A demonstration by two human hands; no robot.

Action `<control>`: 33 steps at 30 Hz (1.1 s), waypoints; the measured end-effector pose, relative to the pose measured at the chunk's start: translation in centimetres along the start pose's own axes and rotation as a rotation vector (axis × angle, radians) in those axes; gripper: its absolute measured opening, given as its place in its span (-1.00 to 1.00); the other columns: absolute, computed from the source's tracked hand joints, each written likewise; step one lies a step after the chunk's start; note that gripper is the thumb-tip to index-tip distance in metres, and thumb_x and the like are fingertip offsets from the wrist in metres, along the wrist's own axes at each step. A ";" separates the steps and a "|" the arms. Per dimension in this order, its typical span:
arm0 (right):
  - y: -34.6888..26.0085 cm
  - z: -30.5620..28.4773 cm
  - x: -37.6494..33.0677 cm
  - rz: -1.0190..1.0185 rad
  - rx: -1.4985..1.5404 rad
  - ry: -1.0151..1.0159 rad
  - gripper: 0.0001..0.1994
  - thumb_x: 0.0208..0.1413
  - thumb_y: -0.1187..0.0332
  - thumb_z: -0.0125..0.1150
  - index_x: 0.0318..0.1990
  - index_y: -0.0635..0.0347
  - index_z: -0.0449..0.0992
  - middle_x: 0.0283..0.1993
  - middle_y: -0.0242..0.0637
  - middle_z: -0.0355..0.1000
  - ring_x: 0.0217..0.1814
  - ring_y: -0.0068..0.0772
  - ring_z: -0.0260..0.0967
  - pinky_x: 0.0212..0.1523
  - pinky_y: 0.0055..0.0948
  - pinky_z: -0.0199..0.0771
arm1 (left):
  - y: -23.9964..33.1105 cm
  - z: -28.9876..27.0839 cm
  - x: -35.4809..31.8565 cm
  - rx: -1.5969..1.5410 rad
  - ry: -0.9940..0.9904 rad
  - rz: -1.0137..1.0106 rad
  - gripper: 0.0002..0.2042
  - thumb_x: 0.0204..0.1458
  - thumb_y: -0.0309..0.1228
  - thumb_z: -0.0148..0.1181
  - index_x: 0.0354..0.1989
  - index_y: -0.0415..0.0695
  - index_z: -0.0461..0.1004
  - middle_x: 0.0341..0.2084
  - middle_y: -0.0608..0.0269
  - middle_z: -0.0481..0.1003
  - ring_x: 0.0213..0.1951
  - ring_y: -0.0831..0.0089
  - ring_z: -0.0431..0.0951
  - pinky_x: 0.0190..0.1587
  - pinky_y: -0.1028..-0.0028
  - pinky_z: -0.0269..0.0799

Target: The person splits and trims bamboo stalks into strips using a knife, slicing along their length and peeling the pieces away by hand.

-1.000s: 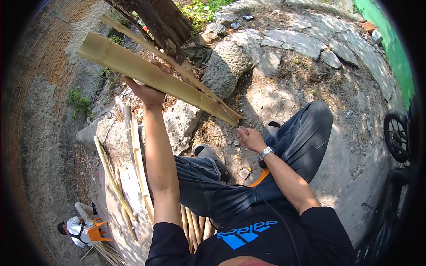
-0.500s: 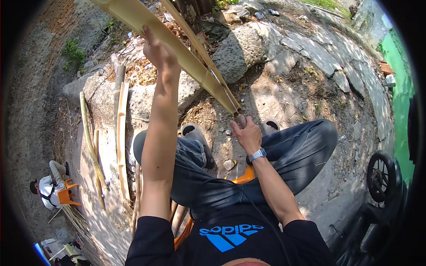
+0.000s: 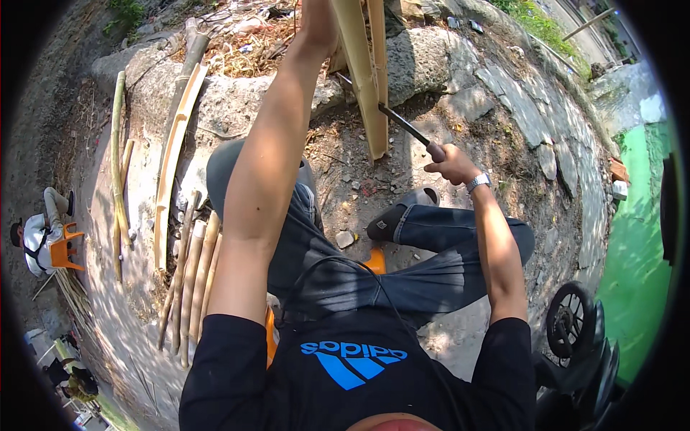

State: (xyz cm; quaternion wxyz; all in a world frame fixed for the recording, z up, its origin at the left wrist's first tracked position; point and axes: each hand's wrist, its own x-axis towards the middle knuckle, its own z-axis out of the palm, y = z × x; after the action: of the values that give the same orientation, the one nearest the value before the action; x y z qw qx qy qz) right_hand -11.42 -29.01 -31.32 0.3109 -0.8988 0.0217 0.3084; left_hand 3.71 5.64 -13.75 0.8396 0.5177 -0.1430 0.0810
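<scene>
A long split bamboo pole (image 3: 357,72) stands nearly upright in front of me, its lower end by the ground and its top out of view. My left hand (image 3: 318,23) grips its left side at the upper edge; the fingers are mostly hidden. In my right hand (image 3: 457,165) is the brown handle of a long-bladed knife (image 3: 406,125). Its dark blade runs across the pole through the gap between the two bamboo strips. The blade's far end shows just left of the pole.
Bamboo pieces (image 3: 192,280) lie at my left, with a halved length (image 3: 175,169) beyond them. A rough stone ledge (image 3: 237,100) lies ahead. Far left, a person (image 3: 36,241) sits on an orange chair (image 3: 65,246). A motorbike (image 3: 571,323) stands at right by a green wall (image 3: 632,237).
The knife has swung from lying along the bamboo to crossing it, as my right hand moved up and right. The pole is more upright, and my left hand has shifted up and right.
</scene>
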 end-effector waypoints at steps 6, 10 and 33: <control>-2.0 5.3 -2.3 0.051 1.024 -0.293 -0.61 0.38 -0.07 0.14 -0.31 0.03 0.34 -0.45 -0.53 0.18 -0.49 -0.66 0.15 -0.63 -0.62 0.16 | -1.6 -2.8 3.0 -0.470 -0.433 -0.148 -0.19 0.13 0.55 -0.31 -0.38 -0.01 0.55 -0.65 0.35 0.46 -0.65 0.45 0.44 -0.49 0.48 0.43; -5.6 10.0 -3.7 0.121 1.018 -0.041 -0.52 0.42 -0.10 0.05 -0.46 0.03 0.30 -0.57 -0.55 0.09 -0.59 -0.66 0.09 -0.68 -0.61 0.12 | -1.7 1.0 2.2 -0.129 -0.198 -0.018 -0.19 0.21 0.47 -0.38 -0.34 -0.06 0.57 -0.63 0.29 0.49 -0.61 0.43 0.46 -0.49 0.47 0.44; -15.1 9.4 -11.9 -0.144 0.454 0.825 -0.38 0.36 -0.13 0.10 -0.51 0.33 0.40 -0.65 -0.07 0.23 -0.59 -0.15 0.17 -0.48 -0.11 0.18 | 12.1 10.3 1.5 0.609 0.039 0.823 -0.45 0.45 0.02 -0.19 -0.44 -0.18 0.40 -0.62 0.39 0.38 -0.55 0.65 0.34 -0.48 0.51 0.21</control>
State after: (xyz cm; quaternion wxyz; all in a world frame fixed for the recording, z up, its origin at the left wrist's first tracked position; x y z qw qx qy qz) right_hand -22.69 -13.28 -22.09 0.4854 -0.8548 0.1479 -0.1089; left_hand 0.06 1.91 1.33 0.5516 0.6381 -0.2893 0.4526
